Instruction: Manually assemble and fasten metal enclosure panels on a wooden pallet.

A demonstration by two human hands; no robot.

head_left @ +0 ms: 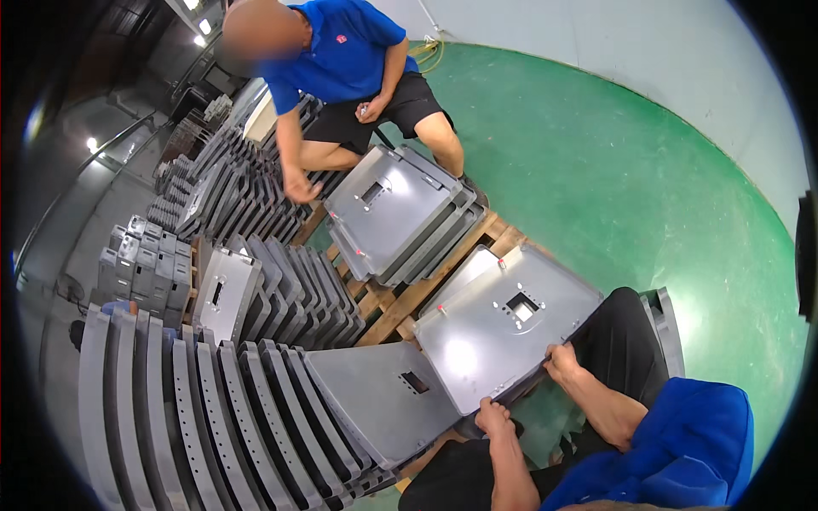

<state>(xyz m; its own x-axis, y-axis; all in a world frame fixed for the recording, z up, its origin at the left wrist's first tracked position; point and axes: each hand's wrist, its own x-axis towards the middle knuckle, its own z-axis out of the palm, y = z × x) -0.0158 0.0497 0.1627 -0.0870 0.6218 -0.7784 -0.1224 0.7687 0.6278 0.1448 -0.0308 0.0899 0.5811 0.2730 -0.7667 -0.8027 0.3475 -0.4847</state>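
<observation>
A grey sheet-metal panel [498, 345] with a small rectangular cutout and several small studs lies tilted in front of my knees. My left hand [494, 417] is closed over its near edge at the corner. Further right along that same edge, my right hand [561, 362] also grips the panel, fingers curled beneath it. Two small red-tipped pieces sit on its far-left side. Part of another light panel [469, 271] shows beneath its far edge. To the left, a second grey panel [375, 396] with a dark slot leans against a row of similar ones.
Long rows of upright grey panels [213, 417] fill the left. A wooden pallet [396, 313] runs underneath. Across from me a seated person in a blue shirt [349, 51] has one hand beside a stack of flat panels [396, 196]. Green floor [596, 162] stretches right toward a pale wall.
</observation>
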